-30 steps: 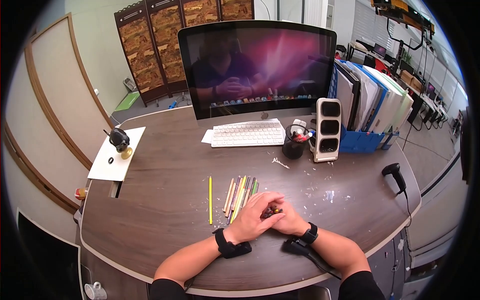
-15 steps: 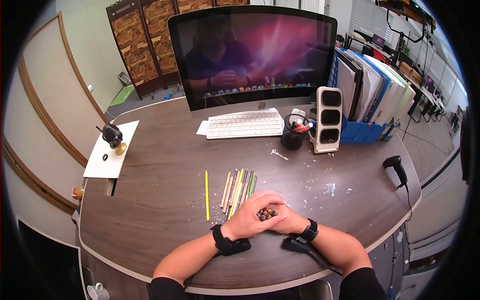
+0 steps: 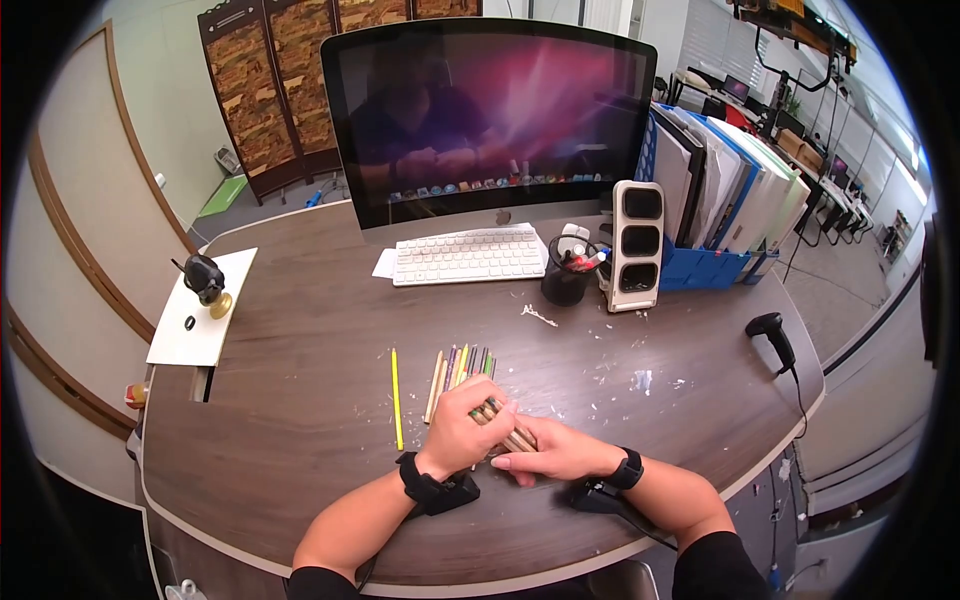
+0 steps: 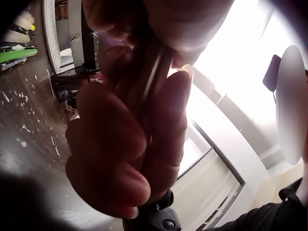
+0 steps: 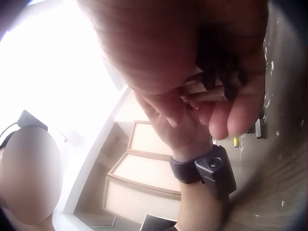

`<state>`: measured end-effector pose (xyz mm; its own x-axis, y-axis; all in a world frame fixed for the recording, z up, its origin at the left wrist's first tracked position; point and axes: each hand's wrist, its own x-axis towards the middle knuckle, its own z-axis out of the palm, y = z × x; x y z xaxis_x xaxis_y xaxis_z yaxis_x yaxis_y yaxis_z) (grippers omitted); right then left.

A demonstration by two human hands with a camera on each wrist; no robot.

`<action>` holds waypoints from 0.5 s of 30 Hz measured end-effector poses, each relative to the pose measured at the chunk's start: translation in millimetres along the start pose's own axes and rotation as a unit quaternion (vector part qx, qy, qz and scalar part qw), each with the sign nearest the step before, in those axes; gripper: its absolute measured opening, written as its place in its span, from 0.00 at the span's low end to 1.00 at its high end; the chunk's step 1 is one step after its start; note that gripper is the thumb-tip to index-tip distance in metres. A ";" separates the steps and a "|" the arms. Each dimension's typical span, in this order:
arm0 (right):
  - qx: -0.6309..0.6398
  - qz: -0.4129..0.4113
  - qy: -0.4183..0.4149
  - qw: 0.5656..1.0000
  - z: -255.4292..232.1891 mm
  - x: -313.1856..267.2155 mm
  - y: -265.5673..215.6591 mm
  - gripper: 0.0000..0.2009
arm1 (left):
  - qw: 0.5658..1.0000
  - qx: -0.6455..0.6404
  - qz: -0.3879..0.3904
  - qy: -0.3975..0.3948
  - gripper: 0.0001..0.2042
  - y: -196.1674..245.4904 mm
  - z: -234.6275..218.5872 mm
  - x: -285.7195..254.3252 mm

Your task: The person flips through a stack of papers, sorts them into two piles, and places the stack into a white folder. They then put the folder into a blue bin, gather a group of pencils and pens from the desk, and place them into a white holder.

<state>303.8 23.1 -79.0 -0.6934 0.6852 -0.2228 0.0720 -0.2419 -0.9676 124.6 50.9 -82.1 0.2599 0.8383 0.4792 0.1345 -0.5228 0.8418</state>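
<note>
Both hands hold a bundle of pencils low over the near part of the desk. My left hand has its fingers wrapped round the upper-left end, where coloured ends show. At the lower-right end, my right hand has its thumb and fingers round the wooden shafts. The left wrist view shows the dim pencil shafts running into the curled fingers of the right hand. Dark pencil ends stick out beside the fingers in the right wrist view. Past the left hand lies a row of coloured pencils, partly hidden by it.
A single yellow pencil lies left of the row. Pale shavings are scattered over the desk. Farther back stand a keyboard, a mesh pen cup, a monitor and a file holder. A handheld scanner lies at right.
The cupped hands have turned the bundle from ends facing up to tilted, with the shafts now showing between them. The right hand has slid to the lower end. The head view has shifted slightly.
</note>
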 end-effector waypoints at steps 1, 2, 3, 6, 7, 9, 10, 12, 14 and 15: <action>-0.002 0.000 0.001 1.000 -2.9 0.1 -0.2 0.14 | 1.000 0.010 0.001 -0.023 0.06 -8.9 0.0 -1.2; -0.025 0.031 0.009 0.999 -8.5 -1.1 1.8 0.13 | 1.000 0.008 0.002 -0.024 0.06 -10.9 2.8 -4.1; -0.046 0.062 0.018 0.997 -13.1 -4.7 2.9 0.13 | 0.996 -0.047 -0.067 -0.019 0.09 -9.0 7.3 -5.5; -0.024 0.081 0.091 0.992 -46.0 -31.6 -6.0 0.12 | 0.987 -0.073 -0.139 -0.046 0.20 -9.6 5.6 -6.7; 0.001 0.076 0.168 0.983 -61.7 -42.6 -10.0 0.11 | 0.983 -0.096 -0.146 -0.054 0.20 -9.7 5.9 -6.9; 0.062 0.066 0.270 0.959 -104.1 -64.6 -15.9 0.09 | 0.975 -0.117 -0.162 -0.092 0.19 -7.1 4.8 -6.9; 0.098 0.061 0.295 0.949 -130.1 -73.0 -15.5 0.08 | 0.976 -0.122 -0.160 -0.088 0.19 -5.6 5.5 -7.8; 0.109 0.051 0.320 0.940 -168.7 -82.0 -19.9 0.08 | 0.978 -0.096 -0.119 -0.144 0.18 -2.4 8.7 -8.9; 0.152 0.078 0.318 0.933 -206.2 -82.8 -19.5 0.09 | 0.977 -0.086 -0.112 -0.157 0.19 2.4 10.1 -10.3; 0.173 0.093 0.313 0.929 -221.1 -81.0 -20.1 0.09 | 0.977 -0.067 -0.102 -0.175 0.19 5.7 10.1 -11.1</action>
<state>517.0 124.4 -67.7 -0.1321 0.8483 -0.5128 -0.1597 -0.5288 -0.8336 132.1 37.0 -85.2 0.5555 0.8062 0.2038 0.0970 -0.3062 0.9470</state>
